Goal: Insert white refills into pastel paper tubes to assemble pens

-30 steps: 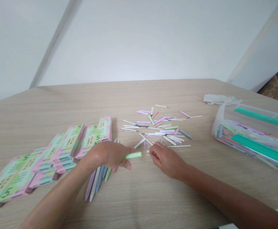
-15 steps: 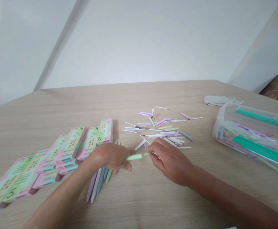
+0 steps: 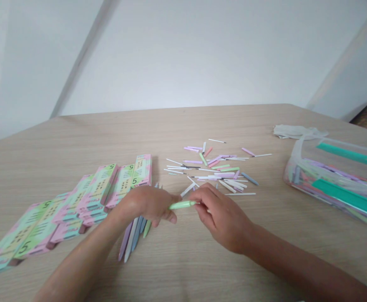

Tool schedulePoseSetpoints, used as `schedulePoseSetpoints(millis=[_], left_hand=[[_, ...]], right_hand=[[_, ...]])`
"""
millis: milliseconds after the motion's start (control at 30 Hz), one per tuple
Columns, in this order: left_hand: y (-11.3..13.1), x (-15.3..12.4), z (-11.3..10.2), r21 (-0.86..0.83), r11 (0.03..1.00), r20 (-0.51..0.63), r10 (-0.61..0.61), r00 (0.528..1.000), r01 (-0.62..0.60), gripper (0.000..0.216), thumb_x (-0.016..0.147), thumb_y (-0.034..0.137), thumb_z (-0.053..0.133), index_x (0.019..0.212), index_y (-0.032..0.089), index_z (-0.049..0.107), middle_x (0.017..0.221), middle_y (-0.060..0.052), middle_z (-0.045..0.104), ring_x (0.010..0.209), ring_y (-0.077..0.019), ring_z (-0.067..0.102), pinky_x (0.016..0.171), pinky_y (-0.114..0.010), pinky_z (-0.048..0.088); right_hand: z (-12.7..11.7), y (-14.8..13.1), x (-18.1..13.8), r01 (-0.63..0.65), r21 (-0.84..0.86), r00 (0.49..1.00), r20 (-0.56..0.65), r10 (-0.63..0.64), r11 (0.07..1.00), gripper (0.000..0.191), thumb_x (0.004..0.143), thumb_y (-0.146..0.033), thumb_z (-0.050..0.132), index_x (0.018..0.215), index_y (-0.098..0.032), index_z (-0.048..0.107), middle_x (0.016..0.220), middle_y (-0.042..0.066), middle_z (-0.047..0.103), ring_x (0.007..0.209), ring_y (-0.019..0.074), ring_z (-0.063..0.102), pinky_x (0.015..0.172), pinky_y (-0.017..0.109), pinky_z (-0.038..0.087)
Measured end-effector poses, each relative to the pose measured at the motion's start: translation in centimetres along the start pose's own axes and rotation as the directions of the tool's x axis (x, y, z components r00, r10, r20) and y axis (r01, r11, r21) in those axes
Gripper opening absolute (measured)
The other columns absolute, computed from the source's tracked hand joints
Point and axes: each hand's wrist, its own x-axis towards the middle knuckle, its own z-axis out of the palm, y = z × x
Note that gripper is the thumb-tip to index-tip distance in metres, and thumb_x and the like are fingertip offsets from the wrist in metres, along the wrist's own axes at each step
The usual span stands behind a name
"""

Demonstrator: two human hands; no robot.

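Observation:
A light green pen (image 3: 182, 204) lies nearly level between my two hands above the table, its narrow tip pointing right. My left hand (image 3: 153, 205) is closed around its back end, which the fingers hide. At the tip, the thumb and forefinger of my right hand (image 3: 216, 209) are pinched together. Beneath my left hand several assembled pens (image 3: 131, 241) in purple, white, blue and green lie side by side, partly covered. Just beyond my right hand is a loose spread of white refills (image 3: 188, 189) and coloured pen parts (image 3: 224, 169).
Stacked pink, green and yellow boxes (image 3: 97, 186) marked 5 stand on the left. A clear plastic container (image 3: 297, 167) with teal strips, filled with coloured pen parts, is on the right. Behind it lies a white cloth or glove (image 3: 297, 131). A white wall (image 3: 196, 54) borders the table's far edge.
The small green tip piece in my right hand, apart from the green barrel before, now meets its end. The view has shifted slightly.

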Motion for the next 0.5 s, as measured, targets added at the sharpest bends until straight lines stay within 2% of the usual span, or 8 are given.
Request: schedulePoseSetpoints(millis=[133, 200, 300, 367, 500], left_hand=[[0.0, -0.2, -0.2, -0.019, 1.0, 0.009, 0.024, 1.0, -0.024, 0.049, 0.079, 0.034, 0.054, 0.127, 0.023, 0.047, 0.057, -0.001, 0.067, 0.064, -0.0225, 0.065, 0.052, -0.024, 0.039], [0.0, -0.2, -0.2, -0.02, 0.999, 0.005, 0.025, 1.0, -0.025, 0.049, 0.079, 0.033, 0.053, 0.127, 0.023, 0.047, 0.055, -0.001, 0.066, 0.063, -0.0221, 0.065, 0.05, -0.023, 0.037], [0.0, 0.0, -0.1, -0.007, 1.0, -0.009, 0.016, 1.0, -0.016, 0.047, 0.078, 0.035, 0.053, 0.123, 0.022, 0.05, 0.054, -0.002, 0.066, 0.062, -0.023, 0.064, 0.048, -0.024, 0.036], [0.0, 0.1, 0.0, -0.018, 1.0, 0.001, 0.023, 1.0, -0.023, 0.044, 0.079, 0.034, 0.053, 0.12, 0.022, 0.052, 0.058, -0.002, 0.068, 0.061, -0.0228, 0.064, 0.049, -0.024, 0.038], [-0.2, 0.3, 0.1, -0.042, 0.999, 0.017, 0.017, 1.0, -0.016, 0.038, 0.081, 0.033, 0.049, 0.116, 0.022, 0.055, 0.066, -0.003, 0.07, 0.065, -0.0218, 0.065, 0.057, -0.026, 0.044]], right_hand=[[0.3, 1.2, -0.7, -0.048, 0.154, 0.991, -0.113, 0.066, 0.987, 0.023, 0.084, -0.01, 0.049, 0.104, -0.02, 0.046, 0.092, 0.002, 0.051, 0.079, 0.0123, 0.049, 0.071, 0.026, 0.041], [0.6, 1.6, -0.8, -0.097, 0.208, 0.99, -0.086, 0.116, 0.973, 0.027, 0.082, -0.01, 0.051, 0.107, -0.02, 0.046, 0.091, 0.002, 0.052, 0.078, 0.0119, 0.05, 0.071, 0.026, 0.041], [1.1, 1.9, -0.7, -0.138, 0.316, 0.99, 0.02, 0.139, 0.939, 0.032, 0.08, -0.011, 0.055, 0.109, -0.02, 0.047, 0.085, 0.0, 0.053, 0.072, 0.011, 0.05, 0.067, 0.025, 0.041], [1.5, 1.8, -0.3, -0.121, 0.401, 0.993, 0.053, 0.109, 0.908, 0.027, 0.08, -0.013, 0.055, 0.106, -0.019, 0.049, 0.081, -0.001, 0.053, 0.069, 0.0105, 0.05, 0.064, 0.024, 0.041], [2.5, 1.4, 0.7, -0.108, 0.556, 0.992, 0.005, 0.127, 0.824, 0.01, 0.086, -0.019, 0.049, 0.096, -0.019, 0.052, 0.069, -0.003, 0.051, 0.061, 0.0093, 0.048, 0.057, 0.022, 0.039]])
